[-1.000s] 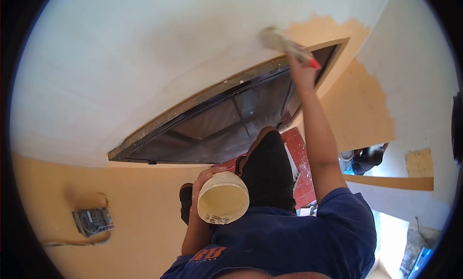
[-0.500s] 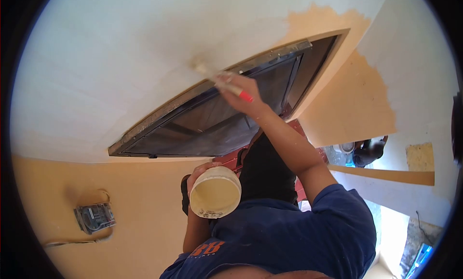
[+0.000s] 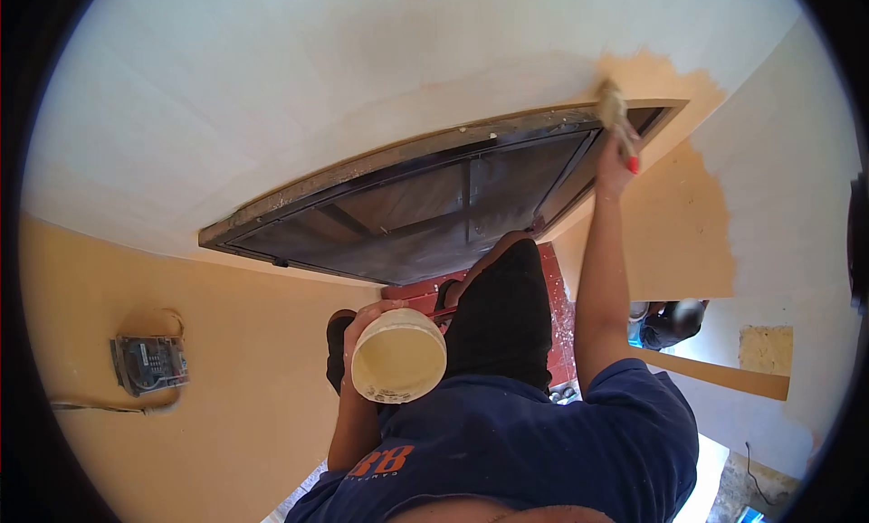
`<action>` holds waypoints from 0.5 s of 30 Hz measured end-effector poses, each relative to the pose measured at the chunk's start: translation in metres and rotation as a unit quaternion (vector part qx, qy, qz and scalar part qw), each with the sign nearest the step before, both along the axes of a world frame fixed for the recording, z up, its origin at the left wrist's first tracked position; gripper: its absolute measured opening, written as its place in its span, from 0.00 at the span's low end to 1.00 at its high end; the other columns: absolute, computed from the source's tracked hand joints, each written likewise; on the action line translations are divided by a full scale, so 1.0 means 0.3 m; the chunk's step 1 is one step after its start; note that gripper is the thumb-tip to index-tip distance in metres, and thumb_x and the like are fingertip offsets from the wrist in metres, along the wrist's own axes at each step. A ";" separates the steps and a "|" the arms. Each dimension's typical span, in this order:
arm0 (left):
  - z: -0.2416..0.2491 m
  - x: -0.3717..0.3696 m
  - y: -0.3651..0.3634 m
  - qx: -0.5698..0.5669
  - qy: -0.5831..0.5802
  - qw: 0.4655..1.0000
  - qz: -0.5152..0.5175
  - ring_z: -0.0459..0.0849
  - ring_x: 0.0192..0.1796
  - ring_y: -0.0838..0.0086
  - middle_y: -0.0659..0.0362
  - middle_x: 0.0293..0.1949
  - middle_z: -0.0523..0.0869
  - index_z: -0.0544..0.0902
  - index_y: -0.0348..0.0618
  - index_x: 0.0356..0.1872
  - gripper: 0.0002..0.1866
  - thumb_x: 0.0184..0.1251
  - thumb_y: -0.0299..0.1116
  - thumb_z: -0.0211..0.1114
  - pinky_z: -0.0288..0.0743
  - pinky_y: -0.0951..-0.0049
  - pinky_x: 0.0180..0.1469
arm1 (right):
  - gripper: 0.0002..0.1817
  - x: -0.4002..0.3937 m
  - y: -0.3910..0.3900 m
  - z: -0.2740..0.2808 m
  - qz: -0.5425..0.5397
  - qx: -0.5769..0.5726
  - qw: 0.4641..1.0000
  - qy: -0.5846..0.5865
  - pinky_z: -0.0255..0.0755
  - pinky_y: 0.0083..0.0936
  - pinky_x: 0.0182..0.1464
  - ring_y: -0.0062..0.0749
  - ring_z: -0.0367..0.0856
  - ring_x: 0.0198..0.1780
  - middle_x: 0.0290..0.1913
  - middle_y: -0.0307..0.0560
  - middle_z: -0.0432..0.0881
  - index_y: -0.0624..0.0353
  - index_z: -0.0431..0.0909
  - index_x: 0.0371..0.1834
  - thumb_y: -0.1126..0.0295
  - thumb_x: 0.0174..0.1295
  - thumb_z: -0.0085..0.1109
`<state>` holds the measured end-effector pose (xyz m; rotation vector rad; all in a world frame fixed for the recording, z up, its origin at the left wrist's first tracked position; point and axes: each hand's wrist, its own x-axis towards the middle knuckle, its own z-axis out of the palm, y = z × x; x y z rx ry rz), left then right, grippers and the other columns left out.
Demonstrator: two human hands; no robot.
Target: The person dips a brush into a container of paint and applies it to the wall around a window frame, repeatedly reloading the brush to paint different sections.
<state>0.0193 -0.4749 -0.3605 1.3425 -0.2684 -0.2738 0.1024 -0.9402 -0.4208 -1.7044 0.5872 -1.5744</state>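
My right hand (image 3: 618, 161) is closed round the handle of a paintbrush (image 3: 612, 105), whose bristles touch the wall above the right part of the dark door frame (image 3: 389, 166), at the edge between white paint and an orange patch (image 3: 665, 71). Low in the middle, my left hand (image 3: 369, 317) grips a round tub (image 3: 399, 356) by its far left side. Pale yellow-cream paint shows inside the tub, which tilts toward the camera.
An open electrical box (image 3: 149, 365) with loose wires is set in the orange wall (image 3: 244, 333) at left. Another person (image 3: 674, 324) crouches at the right, beyond a wall edge. Red flooring (image 3: 561, 315) lies below. A cable (image 3: 756, 478) hangs at lower right.
My right hand and the brush have moved right along the top of the door frame, from white wall to the orange patch. The view has shifted a little; my left hand still holds the tub.
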 end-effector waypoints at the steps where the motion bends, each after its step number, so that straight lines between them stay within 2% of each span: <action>1: -0.004 -0.003 -0.003 0.001 0.001 1.000 -0.006 0.84 0.45 0.67 0.51 0.46 0.83 0.76 0.35 0.52 0.53 0.11 0.43 0.89 0.85 0.68 0.44 | 0.09 0.017 0.040 -0.007 -0.015 -0.037 0.999 0.037 0.73 0.27 0.52 0.31 0.81 0.46 0.43 0.49 0.83 0.65 0.78 0.45 0.75 0.63 0.60; 3: -0.017 0.009 -0.011 0.065 -0.158 0.985 -0.016 0.85 0.44 0.69 0.52 0.46 0.83 0.77 0.35 0.51 0.53 0.10 0.43 0.89 0.85 0.70 0.43 | 0.13 0.075 0.182 -0.004 0.057 -0.071 0.996 -0.001 0.74 0.27 0.52 0.36 0.82 0.48 0.45 0.54 0.83 0.67 0.78 0.48 0.79 0.60 0.58; 4: -0.026 0.020 -0.003 0.066 -0.162 0.984 -0.020 0.85 0.44 0.69 0.52 0.46 0.83 0.77 0.35 0.51 0.53 0.10 0.43 0.89 0.85 0.70 0.43 | 0.13 0.097 0.260 0.008 0.084 -0.063 0.994 -0.012 0.74 0.27 0.52 0.36 0.83 0.48 0.45 0.54 0.83 0.67 0.79 0.48 0.80 0.59 0.59; 6: -0.038 0.042 0.017 0.014 -0.157 0.976 -0.150 0.77 0.59 0.55 0.43 0.57 0.74 0.68 0.46 0.63 0.20 0.71 0.30 0.55 0.79 0.56 0.57 | 0.13 0.125 0.396 0.013 0.150 -0.045 0.987 -0.037 0.74 0.27 0.52 0.37 0.83 0.48 0.46 0.54 0.83 0.67 0.79 0.47 0.81 0.57 0.60; 8: -0.022 0.049 -0.002 0.035 -0.174 0.972 -0.155 0.76 0.60 0.55 0.43 0.57 0.74 0.67 0.47 0.63 0.21 0.70 0.29 0.56 0.79 0.57 0.57 | 0.13 0.109 0.477 0.003 0.187 -0.033 0.981 -0.049 0.74 0.27 0.52 0.37 0.83 0.48 0.46 0.55 0.83 0.67 0.79 0.47 0.82 0.57 0.60; 10: -0.021 0.052 -0.008 0.057 -0.191 0.967 -0.159 0.75 0.61 0.55 0.43 0.57 0.74 0.66 0.47 0.64 0.23 0.69 0.28 0.57 0.79 0.57 0.57 | 0.14 0.080 0.525 0.014 0.298 -0.003 0.955 -0.006 0.74 0.26 0.53 0.37 0.83 0.50 0.46 0.55 0.84 0.66 0.80 0.47 0.81 0.56 0.61; 11: -0.033 0.050 -0.007 0.008 -0.126 0.981 -0.149 0.75 0.61 0.55 0.43 0.58 0.73 0.66 0.48 0.64 0.24 0.68 0.28 0.57 0.79 0.57 0.57 | 0.14 0.085 0.515 0.021 0.298 -0.002 0.955 -0.008 0.74 0.26 0.53 0.37 0.83 0.50 0.46 0.55 0.84 0.66 0.80 0.47 0.81 0.56 0.61; 12: -0.043 0.046 -0.003 -0.041 -0.058 0.988 -0.136 0.74 0.61 0.55 0.43 0.58 0.73 0.65 0.48 0.65 0.24 0.68 0.28 0.58 0.79 0.57 0.57 | 0.13 0.089 0.487 0.025 0.282 -0.056 0.958 -0.005 0.75 0.26 0.53 0.37 0.84 0.49 0.46 0.55 0.84 0.66 0.81 0.46 0.81 0.57 0.61; 13: -0.048 0.044 0.007 -0.041 -0.057 0.988 -0.135 0.74 0.61 0.55 0.43 0.58 0.73 0.65 0.48 0.65 0.24 0.68 0.28 0.58 0.79 0.57 0.57 | 0.13 0.089 0.446 0.030 0.265 -0.109 0.958 0.000 0.75 0.26 0.52 0.37 0.84 0.49 0.45 0.55 0.84 0.65 0.81 0.46 0.80 0.57 0.61; 15: -0.056 0.038 0.029 -0.069 0.047 0.984 -0.158 0.74 0.61 0.53 0.43 0.58 0.73 0.65 0.47 0.64 0.23 0.70 0.29 0.56 0.79 0.57 0.58 | 0.11 0.091 0.315 0.036 0.203 -0.088 0.975 0.023 0.75 0.26 0.52 0.36 0.84 0.48 0.45 0.54 0.84 0.65 0.82 0.46 0.79 0.60 0.60</action>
